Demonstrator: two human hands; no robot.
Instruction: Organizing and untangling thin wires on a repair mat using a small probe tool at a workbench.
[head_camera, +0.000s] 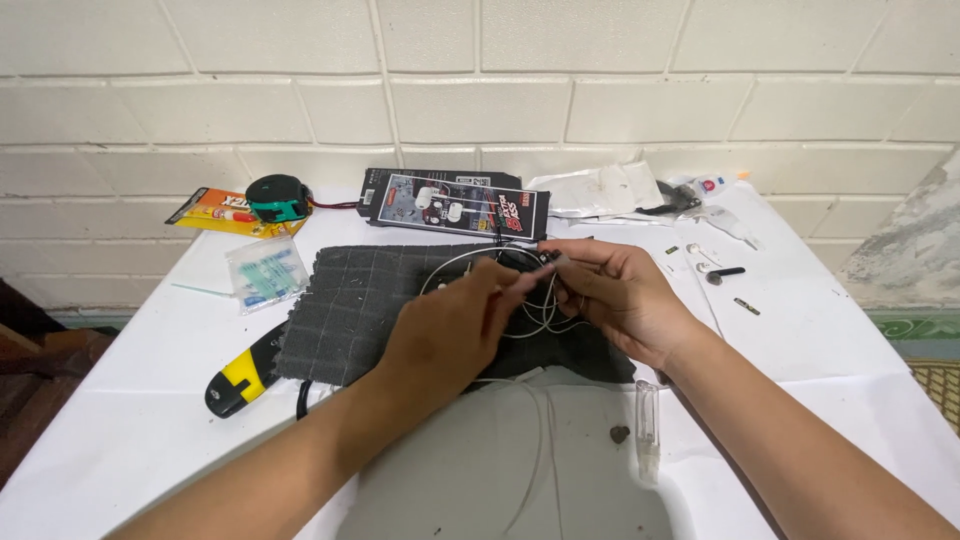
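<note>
A: Held item?
B: Thin white cable (541, 300), earphone-type. Looped in a loose coil over dark grey ribbed mat (345, 310), mid table (130, 390). One strand trailing down toward near edge, past the wrists.

A: Left hand?
B: Left hand (450, 330) above the mat, fingers drawn together, pinching cable w/ thumb + forefinger near the coil's top.

A: Right?
B: Right hand (615, 290) just beside it, fingertips almost touching the left's. Also pinched shut on same cable, at a small dark piece; exact part too small to tell.

A: Cable look?
B: Glossy white, v. slim, several overlapping curves. Partly hidden behind both hands.

A: Around it?
B: Black earphone box (455, 205) w/ picture of white earbuds, behind mat by brick wall. Green-black tape measure (277, 197) far left, resting on orange-yellow glue card (215, 210). Clear bag (265, 270) w/ pale green bits left of mat. Yellow-black tool handle (238, 380) poking out at mat's front left corner. Clear lighter (646, 415) lying near right forearm, small dark crumb (619, 434) just left of it. Crumpled clear wrappers (600, 190) back right.
</note>
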